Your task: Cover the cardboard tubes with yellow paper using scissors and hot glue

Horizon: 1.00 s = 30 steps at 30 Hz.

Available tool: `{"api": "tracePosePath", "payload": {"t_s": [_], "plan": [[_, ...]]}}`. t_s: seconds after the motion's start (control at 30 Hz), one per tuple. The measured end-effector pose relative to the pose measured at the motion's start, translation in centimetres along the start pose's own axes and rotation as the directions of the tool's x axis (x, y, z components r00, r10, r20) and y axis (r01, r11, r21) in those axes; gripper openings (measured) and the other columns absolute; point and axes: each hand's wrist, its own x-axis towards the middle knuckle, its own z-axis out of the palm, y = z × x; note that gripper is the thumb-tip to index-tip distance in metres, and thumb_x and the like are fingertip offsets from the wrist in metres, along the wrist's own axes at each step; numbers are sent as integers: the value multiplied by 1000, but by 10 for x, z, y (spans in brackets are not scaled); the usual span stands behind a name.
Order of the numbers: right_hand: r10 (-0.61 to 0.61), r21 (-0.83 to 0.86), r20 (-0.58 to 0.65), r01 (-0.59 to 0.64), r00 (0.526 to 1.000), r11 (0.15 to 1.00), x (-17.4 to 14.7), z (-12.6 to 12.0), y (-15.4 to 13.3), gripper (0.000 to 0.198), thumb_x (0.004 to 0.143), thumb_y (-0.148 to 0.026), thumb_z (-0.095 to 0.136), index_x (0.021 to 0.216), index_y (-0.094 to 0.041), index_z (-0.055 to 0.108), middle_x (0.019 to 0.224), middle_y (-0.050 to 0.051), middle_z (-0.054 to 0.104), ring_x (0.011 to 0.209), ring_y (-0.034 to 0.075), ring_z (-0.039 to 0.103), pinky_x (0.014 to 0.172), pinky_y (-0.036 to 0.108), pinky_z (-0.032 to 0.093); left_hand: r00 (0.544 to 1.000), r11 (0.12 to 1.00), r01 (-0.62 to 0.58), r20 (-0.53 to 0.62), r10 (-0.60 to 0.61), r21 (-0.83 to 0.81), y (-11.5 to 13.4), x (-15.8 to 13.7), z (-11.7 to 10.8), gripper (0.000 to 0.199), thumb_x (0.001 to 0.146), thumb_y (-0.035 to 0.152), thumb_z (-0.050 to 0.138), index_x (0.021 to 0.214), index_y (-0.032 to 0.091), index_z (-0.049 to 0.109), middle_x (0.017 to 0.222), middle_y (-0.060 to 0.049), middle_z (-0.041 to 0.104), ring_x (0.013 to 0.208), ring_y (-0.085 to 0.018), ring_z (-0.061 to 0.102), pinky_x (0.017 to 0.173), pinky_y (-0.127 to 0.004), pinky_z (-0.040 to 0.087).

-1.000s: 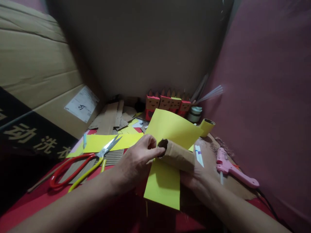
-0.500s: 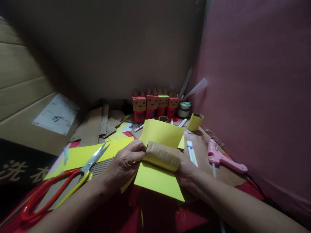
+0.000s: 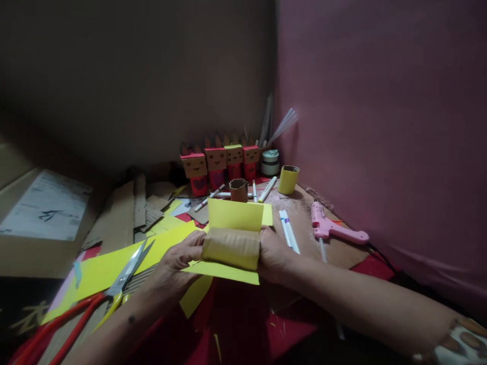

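Note:
A brown cardboard tube point(image 3: 231, 247) lies sideways between my hands, over a strip of yellow paper point(image 3: 235, 215). One end of the paper stands up behind the tube and the other juts out in front, below it. My left hand point(image 3: 186, 253) is closed on the tube's left end and the paper there. At the right end my right hand point(image 3: 277, 256) grips the tube, its fingertips partly hidden behind it. Left of my left hand, scissors point(image 3: 124, 276) with red and yellow handles lie on yellow sheets point(image 3: 97, 276).
Several cardboard figures point(image 3: 216, 165) with drawn faces stand at the back beside a lidded jar point(image 3: 270, 162). A yellow-wrapped tube point(image 3: 288, 181) and a brown ring point(image 3: 238, 190) stand nearer. White markers point(image 3: 289, 232) and a pink glue gun point(image 3: 335, 228) lie to the right; a large box point(image 3: 41, 213) is left.
The whole view has shifted with my head. The tube has levelled out, and the paper's front flap has swung up, now seen nearly edge-on. Both hands keep hold.

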Motion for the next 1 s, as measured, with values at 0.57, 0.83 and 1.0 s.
{"api": "tracePosePath", "payload": {"t_s": [0.57,0.83,1.0], "plan": [[-60,-149,34,64,998,987,0,-11,0,30,64,-25,77,92,-16,73,79,6,74,91,28,69,82,39,55,999,999,18,46,-20,39,0,-2,0,12,75,36,74,82,27,79,109,-5,67,100,-26,61,80,-30,53],[-89,-158,17,91,996,983,-4,-14,3,31,65,-25,76,95,-16,72,83,7,74,91,28,68,82,39,54,996,988,-85,52,79,126,-10,-1,3,13,83,33,65,81,28,78,102,-4,66,97,-23,58,84,-31,48],[-71,-147,-67,60,995,987,-2,-12,-1,30,64,-30,74,89,-15,71,78,7,74,88,29,68,80,40,54,997,984,-64,57,56,165,-7,-2,-3,15,83,28,61,91,25,74,93,-3,63,88,-20,57,82,-31,47]]}}
